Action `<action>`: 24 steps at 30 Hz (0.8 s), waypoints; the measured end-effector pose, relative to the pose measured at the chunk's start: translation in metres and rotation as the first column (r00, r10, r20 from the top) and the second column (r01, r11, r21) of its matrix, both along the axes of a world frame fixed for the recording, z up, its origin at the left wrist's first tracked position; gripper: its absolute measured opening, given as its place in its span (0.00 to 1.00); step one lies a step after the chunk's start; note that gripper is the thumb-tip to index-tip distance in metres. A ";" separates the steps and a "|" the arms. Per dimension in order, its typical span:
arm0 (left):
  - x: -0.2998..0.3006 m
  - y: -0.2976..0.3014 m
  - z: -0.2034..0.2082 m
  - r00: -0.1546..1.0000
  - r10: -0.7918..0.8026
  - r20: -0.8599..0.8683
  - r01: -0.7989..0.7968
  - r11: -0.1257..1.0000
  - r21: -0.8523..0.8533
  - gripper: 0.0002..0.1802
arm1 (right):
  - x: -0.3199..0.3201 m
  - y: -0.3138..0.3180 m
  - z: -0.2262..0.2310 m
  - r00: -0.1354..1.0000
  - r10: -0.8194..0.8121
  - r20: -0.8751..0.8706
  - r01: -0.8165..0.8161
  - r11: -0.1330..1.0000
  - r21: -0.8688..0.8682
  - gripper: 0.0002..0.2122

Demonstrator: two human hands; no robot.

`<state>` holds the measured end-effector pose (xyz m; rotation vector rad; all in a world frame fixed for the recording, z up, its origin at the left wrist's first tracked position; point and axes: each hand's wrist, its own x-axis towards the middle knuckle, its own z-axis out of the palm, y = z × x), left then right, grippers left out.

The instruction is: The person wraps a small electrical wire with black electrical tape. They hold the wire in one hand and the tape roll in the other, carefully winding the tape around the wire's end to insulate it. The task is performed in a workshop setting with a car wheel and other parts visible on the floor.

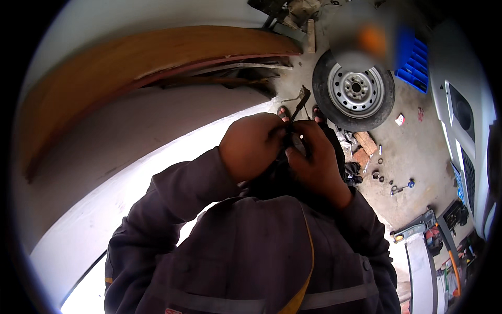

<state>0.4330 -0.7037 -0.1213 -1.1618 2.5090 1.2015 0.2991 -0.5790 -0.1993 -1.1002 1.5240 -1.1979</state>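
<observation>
Close together in front of my chest, my left hand (252, 147) and my right hand (318, 163) both have their fingers bent in a pinch. A slender black rod-like part (299, 107) rises from between the fingertips, tilted up to the right. Its upper end widens near a thin bent metal piece; whether the two are joined I cannot tell. The part's lower end is hidden by my fingers, and its exact kind does not show. Below the hands are dark trousers and my sandalled feet.
A wheel with a silver steel rim (356, 88) lies on the concrete floor ahead. Sockets (375, 175), wrenches, wooden blocks (365, 142) and rags lie to the right. A blue crate (414, 65), a vehicle door (465, 112) and a floor jack (418, 226) stand farther right. A curved wooden ledge (157, 52) runs left.
</observation>
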 end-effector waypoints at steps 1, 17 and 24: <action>-0.001 -0.003 -0.008 0.998 0.063 0.009 -0.064 0.988 0.142 0.09 | -0.001 0.001 -0.001 0.999 -0.012 -0.042 0.013 1.000 0.009 0.20; 0.009 0.045 -0.128 0.983 -0.126 0.134 0.101 0.978 0.180 0.10 | 0.040 0.038 -0.055 0.899 -0.366 0.242 0.154 0.780 0.606 0.12; 0.034 0.062 -0.184 0.995 -0.053 0.089 -0.010 0.808 0.589 0.15 | 0.081 0.094 -0.076 0.782 -0.496 0.379 0.145 0.735 0.663 0.13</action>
